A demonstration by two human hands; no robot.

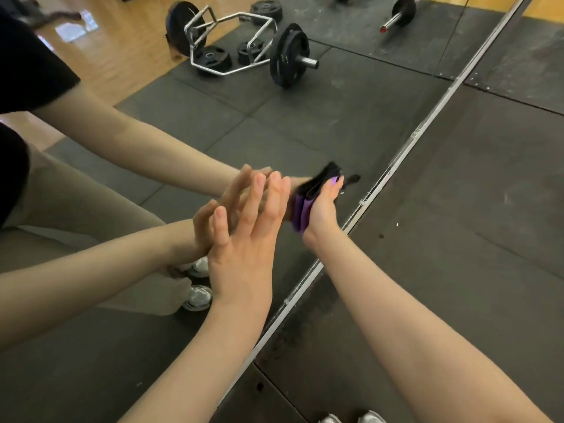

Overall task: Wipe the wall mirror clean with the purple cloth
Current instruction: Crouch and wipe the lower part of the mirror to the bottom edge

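Purple cloth (pixel 300 209), folded into a pad, lies between the right hand (pixel 320 209) and the glass of the wall mirror (pixel 152 346), low down and just left of the metal strip (pixel 396 166) that runs along the mirror's bottom edge. The hand presses the pad flat against the glass; its fingers (pixel 332 186) lie over the cloth, and it cannot be told whether they are straight or curled round the edge. A dark, blurred part of the cloth or of its reflection shows past the fingertips.

Nearest of all, two pale shoes (pixel 351 418) peek in at the bottom edge, standing on the black rubber floor mat (pixel 457 239). From there both bare forearms reach up and forward. The left hand (pixel 244 236) is to the left of the right one, its fingers straight and slightly spread, the fingertips touching the mirror and meeting their own reflection.

In the glass, the reflected arms come in from the left, with a dark short sleeve (pixel 27 65), beige trousers (pixel 76 209) and the reflected shoes.

Farther off, still in the reflection, a hex bar (pixel 235 41) loaded with black weight plates (pixel 288 54) lies on the mat, with loose plates inside its frame and beyond it. A barbell end (pixel 399 13) shows at the far right, and light wooden floor (pixel 122 47) stretches to the far left.
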